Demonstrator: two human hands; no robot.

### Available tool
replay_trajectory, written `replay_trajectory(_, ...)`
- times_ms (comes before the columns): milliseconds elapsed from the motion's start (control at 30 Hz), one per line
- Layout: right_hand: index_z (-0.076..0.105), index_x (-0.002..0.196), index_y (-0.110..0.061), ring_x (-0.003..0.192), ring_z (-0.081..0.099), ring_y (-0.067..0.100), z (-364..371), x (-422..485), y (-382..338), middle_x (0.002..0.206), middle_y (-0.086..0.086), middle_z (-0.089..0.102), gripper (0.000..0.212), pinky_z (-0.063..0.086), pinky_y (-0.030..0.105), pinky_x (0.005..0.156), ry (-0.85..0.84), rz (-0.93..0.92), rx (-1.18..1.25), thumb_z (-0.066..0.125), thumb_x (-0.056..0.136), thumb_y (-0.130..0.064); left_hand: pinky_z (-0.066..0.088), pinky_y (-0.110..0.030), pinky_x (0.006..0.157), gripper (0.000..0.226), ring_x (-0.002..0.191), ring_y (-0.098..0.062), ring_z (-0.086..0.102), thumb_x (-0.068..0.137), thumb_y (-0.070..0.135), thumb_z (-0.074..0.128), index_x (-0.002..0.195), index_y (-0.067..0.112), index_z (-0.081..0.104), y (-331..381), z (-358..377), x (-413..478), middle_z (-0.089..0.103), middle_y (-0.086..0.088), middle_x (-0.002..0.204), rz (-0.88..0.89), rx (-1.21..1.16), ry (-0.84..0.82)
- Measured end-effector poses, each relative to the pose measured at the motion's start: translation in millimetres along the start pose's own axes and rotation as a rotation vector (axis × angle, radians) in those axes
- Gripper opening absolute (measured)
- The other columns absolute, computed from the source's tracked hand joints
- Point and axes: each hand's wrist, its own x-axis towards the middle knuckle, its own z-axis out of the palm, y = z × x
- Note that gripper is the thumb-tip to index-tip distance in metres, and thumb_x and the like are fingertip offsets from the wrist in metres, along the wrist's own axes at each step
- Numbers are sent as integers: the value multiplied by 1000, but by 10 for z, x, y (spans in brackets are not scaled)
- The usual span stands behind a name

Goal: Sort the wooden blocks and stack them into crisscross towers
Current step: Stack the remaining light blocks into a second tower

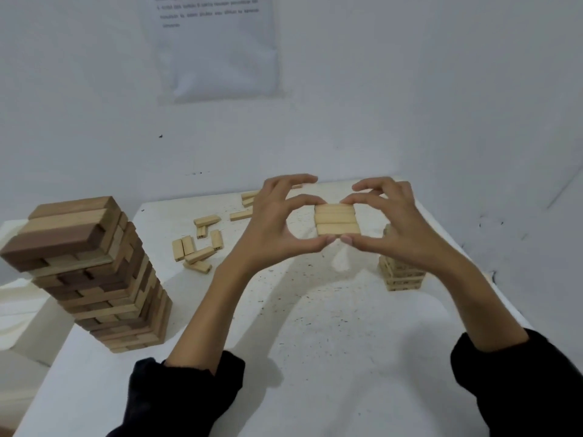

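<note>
We pinch a row of three small pale blocks (337, 219) between our left hand (277, 228) and right hand (388, 225), thumbs at its near edge, forefingers at the far one, long axes running left to right. The small tower (402, 275) stands below our right hand, partly hidden by it; we judge the row goes there.

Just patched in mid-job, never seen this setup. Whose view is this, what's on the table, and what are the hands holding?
No robot: one picture, from a camera on the person's head, looking down at their bare hands. The left hand and right hand together pinch a row of three small pale blocks above the white table. On it stand a tall crisscross tower of light and dark blocks at left, loose small blocks farther back, and a short tower of small blocks at right, behind the right hand.
</note>
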Motion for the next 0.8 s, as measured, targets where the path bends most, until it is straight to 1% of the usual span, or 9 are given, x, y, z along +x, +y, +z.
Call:
replay_trajectory(100, 54, 110, -42, 108, 23, -5, -274, -22, 113, 124, -17, 39, 52, 18, 1, 87, -22, 34, -8, 71, 64, -60, 25, -33, 100, 55, 126, -9, 30, 66, 65, 61, 106, 28, 67, 174, 161, 192, 48, 12, 134, -1, -10, 5)
replay_trajectory(200, 50, 107, -48, 114, 23, -4, -476, -78, 297, 125, -20, 38, 45, 19, 8, 88, -67, 93, 26, 64, 64, -52, 26, -35, 101, 58, 124, -9, 31, 64, 67, 58, 105, 28, 67, 336, 371, 319, 49, 10, 133, -19, -61, 1)
replay_trajectory(267, 51, 108, -47, 117, 25, -2, -565, -131, 448, 127, -19, 39, 46, 22, 14, 91, -86, 128, 44, 65, 63, -50, 26, -35, 101, 59, 123, -8, 32, 62, 67, 57, 104, 27, 68, 410, 522, 366, 51, 9, 132, -25, -86, -6)
replay_trajectory(367, 53, 108, -46, 120, 27, 1, -621, -213, 636, 127, -21, 40, 47, 24, 17, 94, -108, 166, 61, 75, 66, -51, 25, -35, 101, 63, 123, -8, 32, 60, 68, 54, 105, 27, 68, 465, 731, 394, 50, 9, 131, -57, -119, -48)
replay_trajectory(467, 55, 109, -42, 121, 26, 3, -607, -270, 774, 131, -14, 41, 49, 24, 26, 99, -136, 207, 76, 70, 63, -45, 23, -33, 100, 66, 124, -8, 31, 58, 72, 53, 106, 28, 67, 460, 892, 379, 49, 11, 133, -92, -125, -96)
replay_trajectory(567, 54, 109, -44, 122, 26, 3, -585, -294, 868, 130, -17, 40, 49, 25, 19, 95, -171, 218, 85, 76, 65, -50, 23, -32, 98, 59, 124, -8, 31, 62, 68, 62, 106, 28, 67, 450, 975, 355, 49, 11, 132, -105, -112, -100)
replay_trajectory(633, 53, 108, -46, 122, 26, 2, -578, -294, 916, 129, -22, 39, 50, 24, 12, 90, -184, 219, 80, 73, 63, -51, 23, -32, 98, 55, 124, -9, 31, 63, 62, 66, 106, 27, 67, 446, 1009, 351, 49, 10, 132, -118, -107, -100)
replay_trajectory(700, 53, 108, -48, 121, 27, 0, -578, -284, 957, 129, -23, 39, 52, 23, 12, 90, -196, 223, 79, 70, 60, -54, 22, -31, 98, 59, 124, -8, 31, 62, 66, 64, 106, 28, 67, 447, 1034, 348, 50, 11, 132, -122, -100, -107)
replay_trajectory(800, 54, 107, -57, 120, 26, -7, -573, -278, 1018, 129, -29, 37, 55, 23, 11, 90, -227, 226, 94, 64, 54, -69, 20, -30, 98, 67, 124, -7, 32, 59, 73, 53, 106, 29, 67, 452, 1056, 333, 50, 11, 132, -126, -104, -105)
